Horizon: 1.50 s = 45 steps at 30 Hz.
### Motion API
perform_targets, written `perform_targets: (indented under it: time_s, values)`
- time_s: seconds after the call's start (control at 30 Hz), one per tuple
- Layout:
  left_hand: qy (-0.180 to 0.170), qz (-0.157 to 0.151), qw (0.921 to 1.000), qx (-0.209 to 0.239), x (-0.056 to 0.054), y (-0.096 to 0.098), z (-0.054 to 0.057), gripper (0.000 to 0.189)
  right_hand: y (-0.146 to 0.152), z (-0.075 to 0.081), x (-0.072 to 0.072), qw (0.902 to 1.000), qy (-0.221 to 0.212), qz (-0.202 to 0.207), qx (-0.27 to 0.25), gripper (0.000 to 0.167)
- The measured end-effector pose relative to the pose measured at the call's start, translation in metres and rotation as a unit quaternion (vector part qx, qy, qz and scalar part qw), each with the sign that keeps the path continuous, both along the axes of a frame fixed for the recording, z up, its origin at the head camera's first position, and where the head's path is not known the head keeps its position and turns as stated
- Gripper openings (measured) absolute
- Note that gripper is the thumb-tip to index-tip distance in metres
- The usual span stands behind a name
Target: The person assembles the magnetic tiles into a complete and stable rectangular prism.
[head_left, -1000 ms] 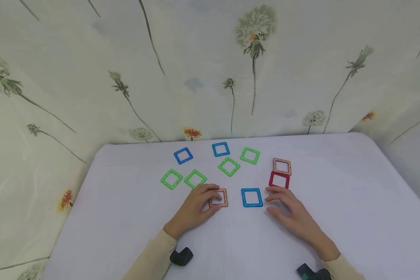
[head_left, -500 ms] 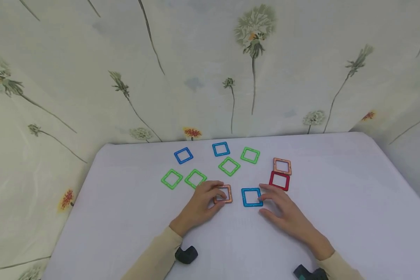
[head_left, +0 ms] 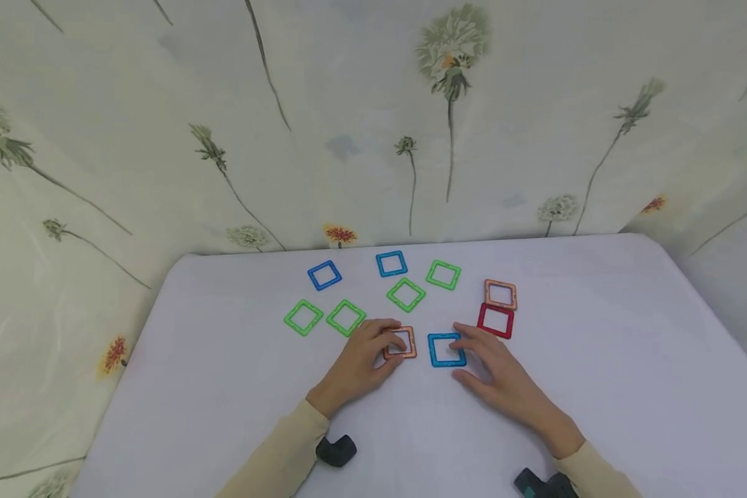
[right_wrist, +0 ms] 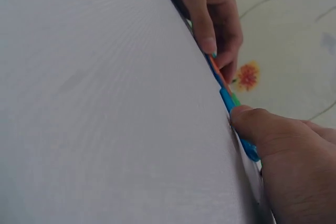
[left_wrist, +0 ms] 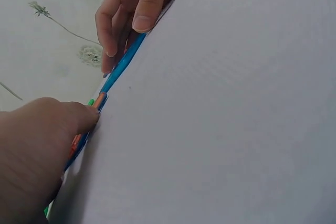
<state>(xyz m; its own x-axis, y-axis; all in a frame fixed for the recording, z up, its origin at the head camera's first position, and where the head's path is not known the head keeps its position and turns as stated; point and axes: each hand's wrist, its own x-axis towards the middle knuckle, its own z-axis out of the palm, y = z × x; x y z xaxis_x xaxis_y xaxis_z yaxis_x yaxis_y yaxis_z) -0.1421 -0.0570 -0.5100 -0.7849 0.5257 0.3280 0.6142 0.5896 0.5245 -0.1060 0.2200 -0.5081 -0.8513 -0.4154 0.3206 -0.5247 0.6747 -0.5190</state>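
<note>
- Left hand [head_left: 361, 360] pinches the orange frame [head_left: 412, 342], just left of the blue frame [head_left: 448, 363].
- Right hand [head_left: 501, 377] straddles the latter, fingers loosely spread; contact unclear.
- Uneven pushing could skew either frame.

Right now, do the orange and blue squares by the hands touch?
No, white table shows between the orange square and the blue square.

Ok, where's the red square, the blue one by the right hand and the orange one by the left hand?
Red square frame [head_left: 511, 324]: head view, right edge.
Blue square frame [head_left: 448, 363]: head view, bottom edge.
Orange square frame [head_left: 412, 342]: head view, right edge.
</note>
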Motion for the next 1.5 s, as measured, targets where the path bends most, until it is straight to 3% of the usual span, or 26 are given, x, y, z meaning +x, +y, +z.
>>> perform_targets:
  time_s: [0.43,0.67,1.5]
  values:
    - [-0.001,0.022,0.9997,-0.008,0.003,0.003,0.003,0.014,-0.002,0.001,-0.007,1.0000,0.009,-0.004,-0.002,0.043]
    - [0.013,0.039,0.9988,-0.026,0.006,0.006,0.001,0.014,-0.003,0.000,-0.013,0.9999,-0.009,-0.006,-0.009,0.039]
    - [0.004,0.042,0.9989,-0.019,0.007,0.005,0.003,0.014,-0.015,0.000,-0.024,1.0000,-0.004,0.004,0.002,0.035]
